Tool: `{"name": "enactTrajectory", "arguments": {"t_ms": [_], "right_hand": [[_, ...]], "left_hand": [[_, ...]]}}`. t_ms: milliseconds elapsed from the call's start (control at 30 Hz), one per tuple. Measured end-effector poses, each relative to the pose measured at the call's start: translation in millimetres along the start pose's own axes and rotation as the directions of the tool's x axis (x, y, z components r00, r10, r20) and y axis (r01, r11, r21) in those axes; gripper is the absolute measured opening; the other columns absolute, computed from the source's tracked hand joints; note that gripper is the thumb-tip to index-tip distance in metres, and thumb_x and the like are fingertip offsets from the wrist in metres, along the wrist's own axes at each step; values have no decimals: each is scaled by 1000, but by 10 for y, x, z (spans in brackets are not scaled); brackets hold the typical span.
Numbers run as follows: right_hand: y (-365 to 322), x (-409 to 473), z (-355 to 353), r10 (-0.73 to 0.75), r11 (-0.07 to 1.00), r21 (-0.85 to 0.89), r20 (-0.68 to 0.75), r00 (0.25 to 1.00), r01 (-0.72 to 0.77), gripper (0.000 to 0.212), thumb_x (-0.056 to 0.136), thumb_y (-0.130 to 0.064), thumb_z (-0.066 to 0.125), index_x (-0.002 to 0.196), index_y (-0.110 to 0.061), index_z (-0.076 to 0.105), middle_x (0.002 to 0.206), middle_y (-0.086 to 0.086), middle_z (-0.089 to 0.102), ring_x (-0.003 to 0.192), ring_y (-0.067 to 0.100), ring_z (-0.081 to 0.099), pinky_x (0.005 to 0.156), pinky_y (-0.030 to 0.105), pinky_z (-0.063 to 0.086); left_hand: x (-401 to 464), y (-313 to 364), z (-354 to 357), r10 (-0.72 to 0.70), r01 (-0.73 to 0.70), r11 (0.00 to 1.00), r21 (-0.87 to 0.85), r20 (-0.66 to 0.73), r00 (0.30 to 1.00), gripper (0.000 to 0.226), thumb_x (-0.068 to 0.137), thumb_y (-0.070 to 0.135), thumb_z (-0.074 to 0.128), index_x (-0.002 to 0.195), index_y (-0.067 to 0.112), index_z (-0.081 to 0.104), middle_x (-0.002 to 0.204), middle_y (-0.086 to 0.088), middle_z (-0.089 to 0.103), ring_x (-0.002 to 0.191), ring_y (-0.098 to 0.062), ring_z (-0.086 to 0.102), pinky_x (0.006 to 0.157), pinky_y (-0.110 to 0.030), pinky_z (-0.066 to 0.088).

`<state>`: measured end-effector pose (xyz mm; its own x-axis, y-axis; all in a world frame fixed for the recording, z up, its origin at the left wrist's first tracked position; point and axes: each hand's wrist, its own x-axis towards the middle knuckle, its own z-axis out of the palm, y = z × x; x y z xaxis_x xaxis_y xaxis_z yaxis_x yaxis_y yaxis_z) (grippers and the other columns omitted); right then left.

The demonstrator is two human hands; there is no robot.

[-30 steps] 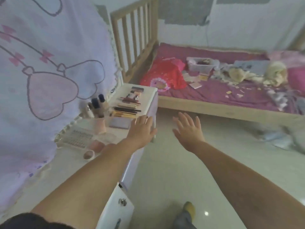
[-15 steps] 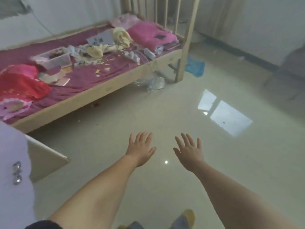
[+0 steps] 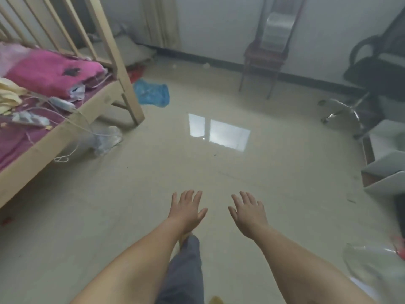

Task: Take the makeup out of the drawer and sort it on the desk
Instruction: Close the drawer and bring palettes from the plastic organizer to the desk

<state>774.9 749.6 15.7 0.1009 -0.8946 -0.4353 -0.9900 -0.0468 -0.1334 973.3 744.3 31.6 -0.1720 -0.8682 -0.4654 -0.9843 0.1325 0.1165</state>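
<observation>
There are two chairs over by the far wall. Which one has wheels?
The black office chair on the right, standing on a shiny star-shaped base with castors. The dark red wooden chair to its left stands on plain straight legs.

No makeup, drawer or desk shows here, only the shiny pale tiled floor [image 3: 219,172] of the room.

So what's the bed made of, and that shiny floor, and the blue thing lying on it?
The bed frame looks like pale, unpainted wood with plain slats. The floor seems to be glossy tile or polished stone, since it mirrors a window. The blue thing looks like thin crinkled plastic, probably a bag, though blur leaves that open.
</observation>
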Motion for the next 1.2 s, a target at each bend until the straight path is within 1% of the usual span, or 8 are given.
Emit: {"name": "enactTrajectory", "arguments": {"t_ms": [200, 367, 533, 600, 667, 833, 1000, 1200], "right_hand": [[590, 1060, -531, 129, 992, 4, -50, 990, -128, 51, 101, -44, 19, 148, -25, 19, 158, 4, 15, 145, 21, 12, 113, 43, 21], [853, 2049, -1195, 217, 976, 19, -79, 973, -216, 49, 101, -44, 20, 146, -25, 23, 156, 5, 20, 143, 20, 17, 110, 42, 23], [1104, 2843, -1655, 261, 965, 18, -26, 965, -261, 49, 101, -45, 20, 145, -24, 25, 153, 4, 26, 141, 21, 23, 107, 42, 26], [1259, 3189, -1829, 273, 962, 17, -20, 962, -273, 48, 101, -45, 20, 142, -24, 28, 146, 2, 35, 136, 21, 29, 102, 40, 29], [1448, 3581, -2023, 276, 961, 35, -14, 961, -275, 47, 100, -45, 20, 141, -24, 30, 143, 1, 38, 134, 21, 31, 101, 40, 30], [2187, 4735, -2625, 271, 962, 37, -58, 961, -269, 47, 100, -45, 20, 140, -23, 32, 142, 1, 39, 133, 21, 32, 101, 40, 30], [3025, 5805, -3480, 243, 969, -27, -85, 966, -246, 45, 100, -45, 22, 136, -22, 36, 141, 3, 40, 132, 22, 33, 102, 42, 29], [3521, 6968, -4086, 197, 980, -30, -51, 979, -199, 44, 100, -45, 23, 135, -22, 37, 143, 4, 37, 136, 21, 28, 106, 44, 25]], "left_hand": [[1420, 234, -536, 117, -116, 992, 54, -12, 993, 60, 99, 47, 24, 150, 20, 9, 155, -7, 15, 144, -23, 10, 116, -51, 0], [2666, 350, -1315, 254, -249, 961, 123, -27, 967, 57, 99, 46, 24, 149, 20, 14, 154, -9, 19, 143, -23, 12, 116, -52, 2], [3603, 460, -1813, 291, -290, 950, 114, 8, 957, 55, 99, 46, 25, 147, 21, 19, 152, -8, 22, 142, -23, 15, 116, -53, 3], [3995, 539, -1982, 302, -302, 945, 124, 18, 953, 55, 99, 47, 24, 147, 20, 19, 152, -8, 23, 142, -23, 16, 116, -53, 4], [4427, 638, -2165, 311, -312, 940, 141, 24, 950, 55, 99, 47, 23, 147, 20, 19, 152, -8, 23, 142, -24, 16, 116, -53, 4], [5686, 1060, -2667, 294, -292, 944, 153, 12, 956, 54, 99, 47, 23, 146, 19, 20, 152, -8, 23, 141, -24, 18, 116, -53, 5], [6804, 1594, -3342, 258, -253, 961, 109, -29, 966, 53, 99, 48, 24, 144, 20, 23, 150, -8, 27, 139, -24, 23, 116, -52, 8], [8006, 1878, -3984, 208, -207, 976, 73, -13, 978, 54, 99, 48, 25, 145, 21, 23, 151, -8, 27, 139, -25, 24, 116, -51, 8]]}}
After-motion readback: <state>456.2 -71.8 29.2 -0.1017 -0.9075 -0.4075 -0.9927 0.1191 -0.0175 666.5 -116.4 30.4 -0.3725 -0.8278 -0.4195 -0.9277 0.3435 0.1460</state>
